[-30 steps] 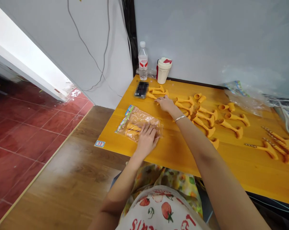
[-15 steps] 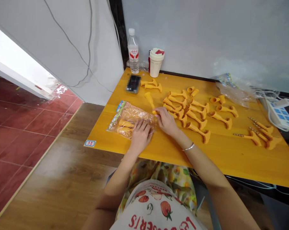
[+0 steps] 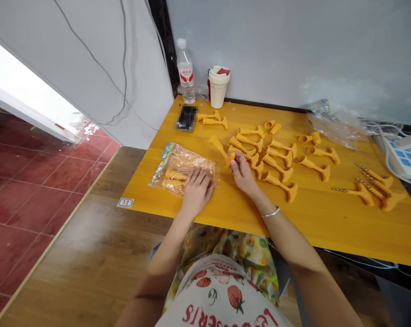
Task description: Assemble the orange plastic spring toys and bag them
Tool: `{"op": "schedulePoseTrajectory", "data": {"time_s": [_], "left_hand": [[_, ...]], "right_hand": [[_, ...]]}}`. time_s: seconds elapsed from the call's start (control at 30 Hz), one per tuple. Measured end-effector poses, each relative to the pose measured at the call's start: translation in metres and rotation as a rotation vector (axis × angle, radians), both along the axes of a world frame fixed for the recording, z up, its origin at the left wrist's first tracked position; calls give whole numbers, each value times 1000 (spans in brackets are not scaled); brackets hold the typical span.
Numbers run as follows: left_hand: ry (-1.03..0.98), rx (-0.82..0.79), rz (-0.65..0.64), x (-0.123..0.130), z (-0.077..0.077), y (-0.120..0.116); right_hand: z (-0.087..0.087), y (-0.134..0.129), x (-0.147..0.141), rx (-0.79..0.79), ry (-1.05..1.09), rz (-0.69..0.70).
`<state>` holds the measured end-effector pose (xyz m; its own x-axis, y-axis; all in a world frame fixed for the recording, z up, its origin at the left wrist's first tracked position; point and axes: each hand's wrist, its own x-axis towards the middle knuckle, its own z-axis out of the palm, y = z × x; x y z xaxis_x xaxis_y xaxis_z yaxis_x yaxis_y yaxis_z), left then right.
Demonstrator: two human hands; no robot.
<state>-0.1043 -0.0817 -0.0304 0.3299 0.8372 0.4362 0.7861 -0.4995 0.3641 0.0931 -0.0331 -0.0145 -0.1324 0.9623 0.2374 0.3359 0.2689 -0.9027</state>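
Note:
My left hand point(image 3: 196, 188) lies flat, fingers extended, on a clear plastic bag point(image 3: 195, 156) with a coloured header strip. Inside the bag are yellow T-handled pieces point(image 3: 174, 175), partly covered by my fingers. In my right hand point(image 3: 242, 172) is a yellow T-handled piece point(image 3: 218, 144), pinched at its handle end by thumb and fingers. Its flared, cup-like end points up and left, over the table beyond the bag. Just right of that hand lies a group of similar yellow T-handled pieces point(image 3: 275, 164).
At the back left stand a water bottle point(image 3: 185, 75) and a white cup point(image 3: 219, 86), with a blurred dark phone-like object point(image 3: 187, 118) nearer. Yellow pieces with metal spiral bits point(image 3: 378, 186) lie right. Behind them are crumpled plastic bags point(image 3: 336, 125) and a power strip point(image 3: 401, 156).
My right hand has shifted slightly to the right, and the piece's handle shows more at my fingertips. My left hand stays on the bag. The whole view has shifted slightly.

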Motion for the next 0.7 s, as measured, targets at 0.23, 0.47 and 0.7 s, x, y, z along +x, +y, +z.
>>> {"op": "schedulePoseTrajectory", "data": {"time_s": [0.23, 0.47, 0.7], "left_hand": [[-86, -39, -2, 1, 6, -1], [-616, -238, 159, -2, 23, 12], [-780, -178, 273, 3, 33, 25]], "right_hand": [[8, -3, -4, -103, 100, -41], [15, 3, -1, -242, 321, -220], [17, 2, 1, -212, 293, -253]]}}
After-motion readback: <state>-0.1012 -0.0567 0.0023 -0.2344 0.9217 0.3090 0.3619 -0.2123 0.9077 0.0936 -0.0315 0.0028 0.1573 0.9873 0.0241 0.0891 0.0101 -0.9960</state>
